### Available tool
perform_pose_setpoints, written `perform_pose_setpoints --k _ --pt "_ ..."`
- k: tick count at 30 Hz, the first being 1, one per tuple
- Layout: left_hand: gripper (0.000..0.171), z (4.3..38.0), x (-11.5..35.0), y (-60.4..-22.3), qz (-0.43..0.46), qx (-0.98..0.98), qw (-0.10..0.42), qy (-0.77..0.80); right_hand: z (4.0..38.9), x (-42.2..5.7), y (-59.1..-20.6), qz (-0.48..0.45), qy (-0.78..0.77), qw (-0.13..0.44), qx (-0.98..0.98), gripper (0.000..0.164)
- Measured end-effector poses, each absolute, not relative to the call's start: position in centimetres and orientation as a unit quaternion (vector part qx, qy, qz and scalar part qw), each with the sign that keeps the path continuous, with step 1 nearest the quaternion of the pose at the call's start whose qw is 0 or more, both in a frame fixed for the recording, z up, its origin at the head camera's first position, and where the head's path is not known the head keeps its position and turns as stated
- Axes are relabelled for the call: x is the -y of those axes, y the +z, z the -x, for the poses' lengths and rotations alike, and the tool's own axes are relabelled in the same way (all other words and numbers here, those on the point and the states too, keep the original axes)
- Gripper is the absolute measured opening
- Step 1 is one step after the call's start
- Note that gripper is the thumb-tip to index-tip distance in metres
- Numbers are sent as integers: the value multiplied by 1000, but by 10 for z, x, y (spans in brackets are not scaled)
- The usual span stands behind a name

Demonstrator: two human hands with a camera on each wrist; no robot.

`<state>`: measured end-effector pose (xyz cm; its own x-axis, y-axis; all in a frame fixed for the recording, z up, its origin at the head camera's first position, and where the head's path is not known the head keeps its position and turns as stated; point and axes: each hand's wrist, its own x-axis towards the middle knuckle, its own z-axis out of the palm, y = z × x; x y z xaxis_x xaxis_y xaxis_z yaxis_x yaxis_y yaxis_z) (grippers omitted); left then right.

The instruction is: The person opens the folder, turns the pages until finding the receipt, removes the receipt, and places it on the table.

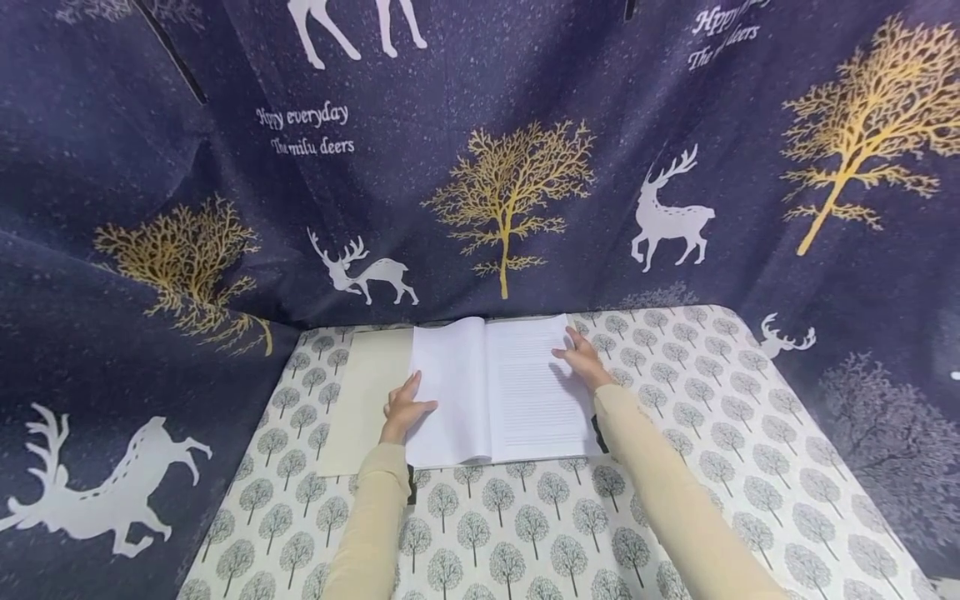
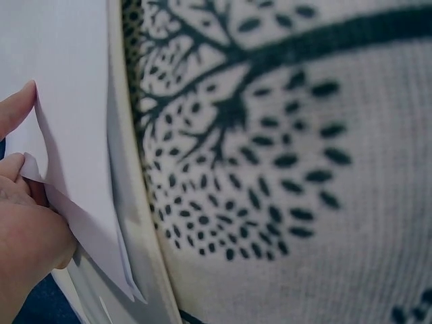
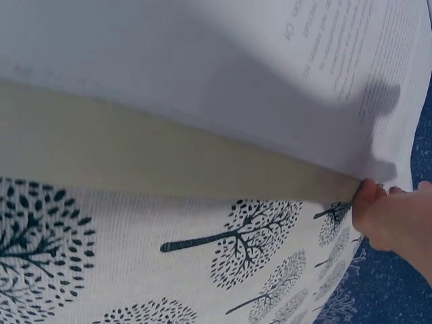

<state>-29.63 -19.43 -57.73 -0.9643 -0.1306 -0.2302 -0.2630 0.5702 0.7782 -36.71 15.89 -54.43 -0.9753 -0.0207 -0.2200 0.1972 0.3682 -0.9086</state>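
An open book [image 1: 536, 392] lies on the cloth-covered table, a page of printed lines on its right side. A blank-looking white page [image 1: 450, 392] curves up from the spine on the left, over a bare cream cover [image 1: 360, 400]. My left hand [image 1: 407, 408] holds the left page at its outer edge, thumb across the paper. In the left wrist view, the sheet edge [image 2: 74, 169] bends at my fingers. My right hand [image 1: 585, 362] holds the right side of the book near its upper corner. In the right wrist view, curled fingertips [image 3: 368, 196] meet the cream cover's edge.
A white tablecloth [image 1: 510, 533] printed with grey trees spreads under the book. Behind and at both sides hangs a dark blue curtain [image 1: 420, 183] with deer and golden trees. The book's top lies close to the table's back edge.
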Motion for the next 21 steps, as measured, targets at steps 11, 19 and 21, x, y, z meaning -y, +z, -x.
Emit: perform_pose_setpoints --k 11,19,21 --pt "87 298 195 -580 103 -884 72 450 369 -160 -544 -84 -546 57 -832 62" --pt "87 298 196 -580 103 -886 72 446 366 -161 -541 -79 -535 62 -839 61" --pt "88 297 196 -580 105 -886 74 446 364 -161 -541 -78 -537 62 -838 60"
